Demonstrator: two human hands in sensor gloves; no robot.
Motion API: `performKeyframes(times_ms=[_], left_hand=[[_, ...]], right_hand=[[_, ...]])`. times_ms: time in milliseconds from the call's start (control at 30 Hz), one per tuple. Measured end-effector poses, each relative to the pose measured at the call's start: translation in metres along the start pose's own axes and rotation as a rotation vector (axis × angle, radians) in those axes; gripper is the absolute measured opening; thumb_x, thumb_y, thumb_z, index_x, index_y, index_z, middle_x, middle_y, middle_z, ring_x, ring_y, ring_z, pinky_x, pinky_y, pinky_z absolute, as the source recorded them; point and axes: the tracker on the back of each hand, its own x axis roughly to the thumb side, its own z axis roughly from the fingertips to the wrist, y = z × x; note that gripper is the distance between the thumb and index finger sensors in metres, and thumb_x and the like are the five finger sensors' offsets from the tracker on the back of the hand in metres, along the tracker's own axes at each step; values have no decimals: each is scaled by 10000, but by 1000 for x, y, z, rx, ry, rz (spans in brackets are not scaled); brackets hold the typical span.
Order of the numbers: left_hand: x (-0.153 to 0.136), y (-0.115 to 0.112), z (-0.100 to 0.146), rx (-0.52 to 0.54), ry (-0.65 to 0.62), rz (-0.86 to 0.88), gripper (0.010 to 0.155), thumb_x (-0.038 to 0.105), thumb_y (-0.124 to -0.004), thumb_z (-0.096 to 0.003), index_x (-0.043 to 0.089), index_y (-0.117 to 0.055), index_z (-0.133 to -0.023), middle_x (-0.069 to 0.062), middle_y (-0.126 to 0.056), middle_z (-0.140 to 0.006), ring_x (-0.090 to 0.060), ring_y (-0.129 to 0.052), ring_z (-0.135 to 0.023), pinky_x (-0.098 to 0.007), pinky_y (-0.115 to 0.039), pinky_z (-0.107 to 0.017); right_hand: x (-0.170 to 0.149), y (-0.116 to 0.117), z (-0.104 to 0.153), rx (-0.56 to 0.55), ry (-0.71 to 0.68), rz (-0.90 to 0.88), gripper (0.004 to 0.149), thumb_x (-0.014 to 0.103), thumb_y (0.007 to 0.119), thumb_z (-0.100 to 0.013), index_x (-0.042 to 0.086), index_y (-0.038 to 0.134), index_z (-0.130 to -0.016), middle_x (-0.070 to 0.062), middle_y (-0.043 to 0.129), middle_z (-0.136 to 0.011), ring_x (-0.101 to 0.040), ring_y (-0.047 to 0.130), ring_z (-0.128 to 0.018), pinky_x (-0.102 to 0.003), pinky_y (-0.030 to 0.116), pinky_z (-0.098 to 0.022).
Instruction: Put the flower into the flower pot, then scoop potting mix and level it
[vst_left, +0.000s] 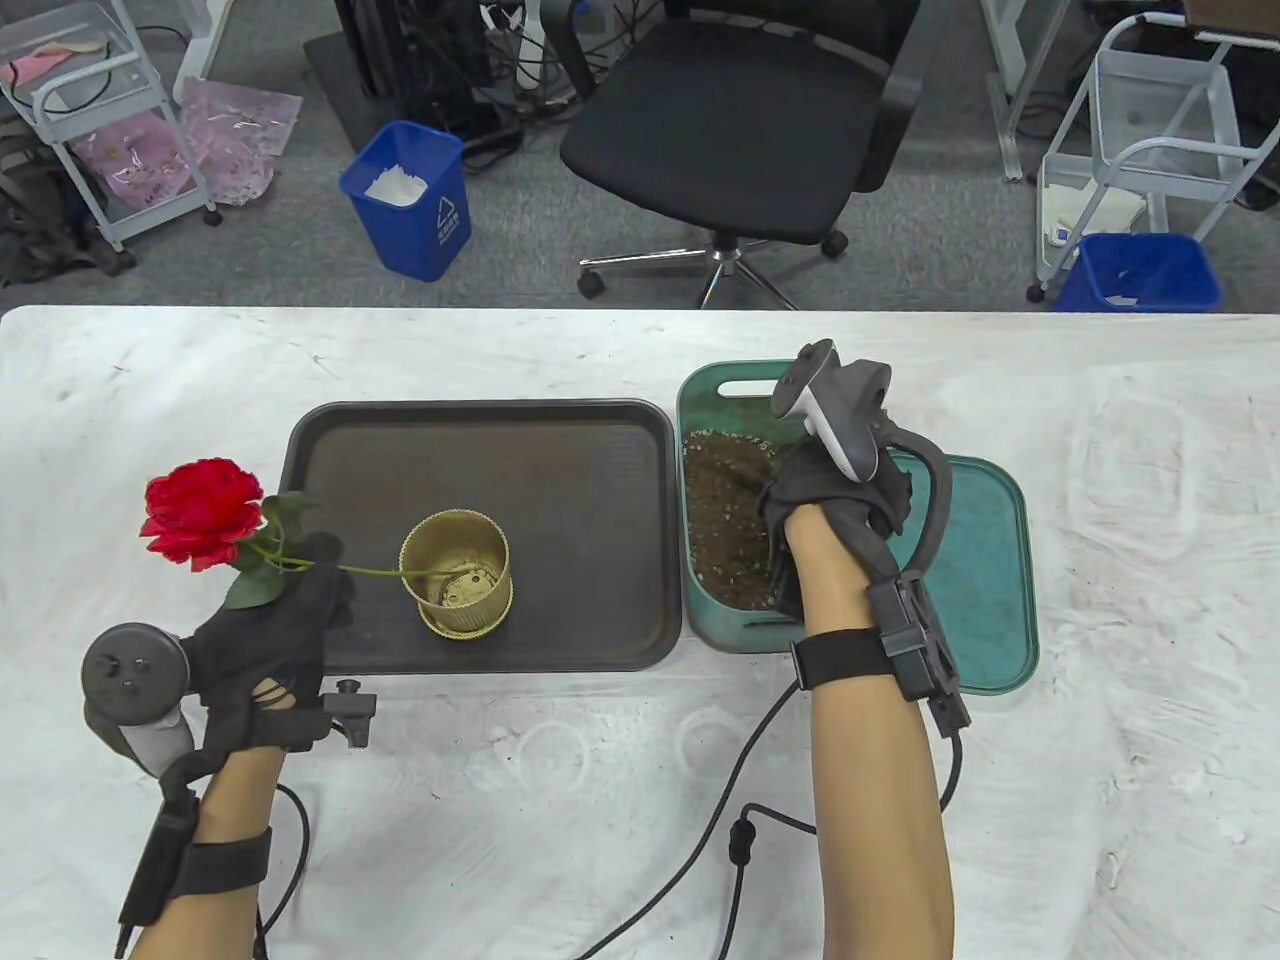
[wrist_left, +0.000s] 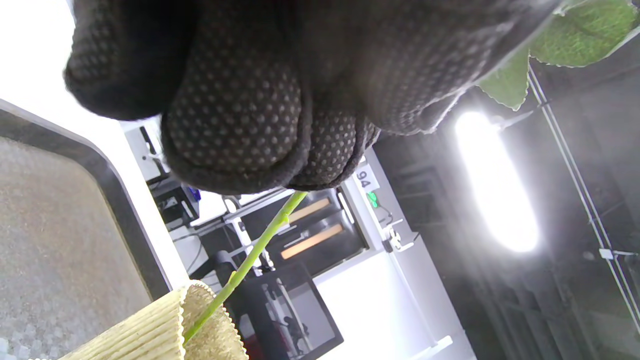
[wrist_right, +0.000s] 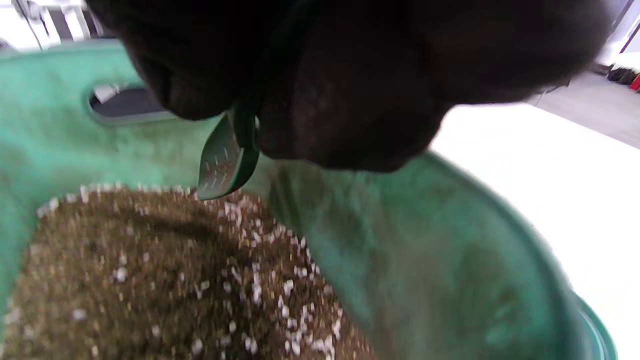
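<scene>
Left hand (vst_left: 265, 640) grips the flower (vst_left: 200, 512), stem reaching into the flower pot (vst_left: 457, 575) on the dark tray (vst_left: 600, 450). Right hand (vst_left: 835, 510) clenches a green scoop (wrist_right: 225, 160) above potting mix (vst_left: 725, 520) inside the green bin (vst_left: 720, 385) on the white desk (vst_left: 1130, 500).

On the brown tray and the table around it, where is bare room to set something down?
The brown tray is bare along its far half and right side, between the gold pot and the green tub. The white table is bare left of the tray. It is crowded at the tray's near-left, where the left hand holds the rose with its stem in the pot.
</scene>
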Motion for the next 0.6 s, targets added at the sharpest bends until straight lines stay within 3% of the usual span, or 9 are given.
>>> performKeyframes(times_ms=[367,600], left_hand=[[0,1,-1,2,-6,-16,436,432,-898,-397,236,-947,-783,45,-1066,-595,-178,-1113,-323,-366,-937,-333],[0,1,-1,2,-5,-15,434,433,-898,-398,236,-948,-782,47,-1066,-595,-179,-1113,-323,-364,-938,-335]], right_hand=[[6,24,-24,123,-35,-36,525,355,759,-401,59,746,-835,-128,976,-584,-256,1020,-255,-382,895,-139],[10,30,-29,273,-114,-201,527,352,741,-402,48,742,-832,-125,975,-581,-251,1024,-258,-378,901,-139]])
